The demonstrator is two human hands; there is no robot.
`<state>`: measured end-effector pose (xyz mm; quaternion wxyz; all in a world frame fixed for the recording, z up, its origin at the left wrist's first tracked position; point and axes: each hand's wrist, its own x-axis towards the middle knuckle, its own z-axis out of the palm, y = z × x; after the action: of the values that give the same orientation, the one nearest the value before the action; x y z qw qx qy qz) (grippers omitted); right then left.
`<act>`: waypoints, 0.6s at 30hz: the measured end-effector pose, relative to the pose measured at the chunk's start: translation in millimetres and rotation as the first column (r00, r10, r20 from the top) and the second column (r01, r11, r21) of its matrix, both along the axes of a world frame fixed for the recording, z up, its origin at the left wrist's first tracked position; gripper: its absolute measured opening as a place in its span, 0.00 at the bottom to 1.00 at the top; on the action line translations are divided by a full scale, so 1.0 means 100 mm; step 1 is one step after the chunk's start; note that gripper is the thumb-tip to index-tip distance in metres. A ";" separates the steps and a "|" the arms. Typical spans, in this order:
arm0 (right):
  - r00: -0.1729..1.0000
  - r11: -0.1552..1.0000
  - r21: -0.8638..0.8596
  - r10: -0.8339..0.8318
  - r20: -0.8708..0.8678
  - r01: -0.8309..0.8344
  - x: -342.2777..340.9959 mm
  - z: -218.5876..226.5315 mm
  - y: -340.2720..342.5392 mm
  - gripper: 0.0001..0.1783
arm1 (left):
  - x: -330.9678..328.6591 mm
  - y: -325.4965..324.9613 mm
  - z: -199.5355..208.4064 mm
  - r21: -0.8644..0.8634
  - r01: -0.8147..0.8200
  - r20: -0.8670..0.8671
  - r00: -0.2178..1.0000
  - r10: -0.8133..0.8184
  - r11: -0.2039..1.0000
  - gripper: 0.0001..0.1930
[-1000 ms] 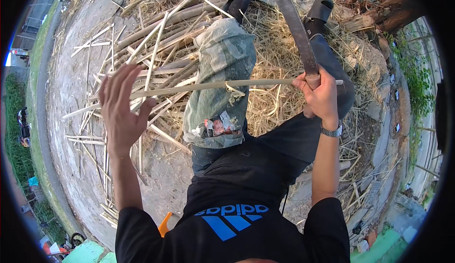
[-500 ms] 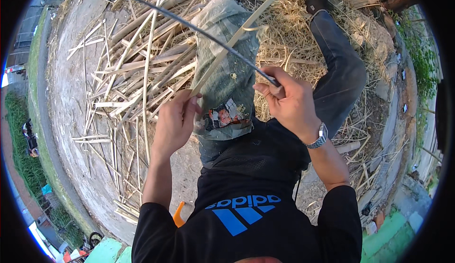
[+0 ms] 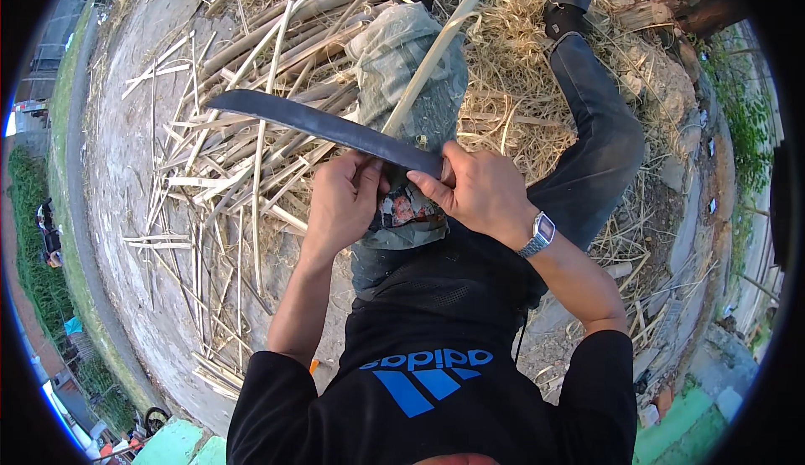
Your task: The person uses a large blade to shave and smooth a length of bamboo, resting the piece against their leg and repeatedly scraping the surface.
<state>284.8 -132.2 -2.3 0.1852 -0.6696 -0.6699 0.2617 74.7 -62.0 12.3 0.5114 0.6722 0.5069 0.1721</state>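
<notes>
My right hand [image 3: 490,192] is closed round the handle end of a long dark machete [image 3: 327,129], whose broad side faces up and whose tip points left. A pale bamboo strip [image 3: 436,54] slants from the far edge down behind the blade. My left hand [image 3: 344,201] is closed just below the blade, thumb and fingers pinched at the strip's near end; the blade partly hides that grip. Under both hands, a greenish woven cloth [image 3: 402,41] covers my left leg, with a patch of red and white printed material [image 3: 407,209] near the knee.
Split bamboo pieces [image 3: 243,138] lie heaped on the ground to the left. Curly shavings [image 3: 503,62] cover the ground between my legs. My right leg [image 3: 599,129] stretches forward in dark trousers. A thick brown log [image 3: 696,4] lies at the far right.
The machete has rolled from edge-on to showing its broad side, and its tip has come nearer. My hands have drawn closer together, the left moving right and the right moving left and nearer.
</notes>
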 end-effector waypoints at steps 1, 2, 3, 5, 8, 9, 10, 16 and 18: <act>1.000 1.000 0.001 0.002 0.003 -0.002 0.04 -0.03 0.02 0.34 | 0.00 -0.02 -0.06 0.067 0.006 -0.004 1.000 -0.005 0.998 0.10; 0.999 0.999 0.040 -0.032 0.031 0.030 0.11 -0.08 0.07 0.35 | 0.00 -0.02 -0.09 0.134 0.014 -0.011 1.000 -0.012 0.991 0.10; 0.996 0.995 0.080 -0.066 0.057 0.062 0.19 -0.11 0.13 0.37 | 0.01 -0.04 -0.10 0.135 0.014 -0.010 1.000 -0.013 0.991 0.10; 0.992 0.990 0.061 -0.125 -0.033 0.127 0.34 -0.12 0.27 0.38 | 0.04 -0.10 -0.09 0.147 -0.017 -0.021 1.000 0.021 0.989 0.10; 0.977 0.986 0.038 -0.156 -0.146 0.163 0.24 -0.06 0.23 0.38 | 0.11 -0.08 -0.08 0.149 -0.048 -0.031 0.998 0.053 0.988 0.10; 0.992 0.996 0.050 -0.070 -0.105 0.075 0.12 -0.09 0.14 0.37 | 0.11 -0.08 -0.16 0.155 -0.047 -0.027 0.998 0.052 0.987 0.10; 0.997 0.998 0.056 0.015 -0.070 -0.011 0.02 -0.13 0.06 0.36 | 0.07 -0.10 -0.24 0.235 -0.057 0.023 0.998 0.053 0.970 0.10; 0.978 0.974 0.085 -0.209 -0.017 0.210 0.51 -0.08 0.33 0.36 | -0.06 -0.16 -0.13 0.130 -0.053 0.025 0.998 0.050 0.990 0.11; 0.966 0.969 0.023 -0.244 -0.084 0.247 0.52 -0.05 0.32 0.37 | 0.03 -0.14 -0.03 0.105 -0.037 -0.049 0.998 0.043 0.994 0.11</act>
<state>336.8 -100.3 -7.6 0.2542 -0.7331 -0.5780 0.2526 77.6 -75.8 9.8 0.4591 0.6919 0.5234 0.1914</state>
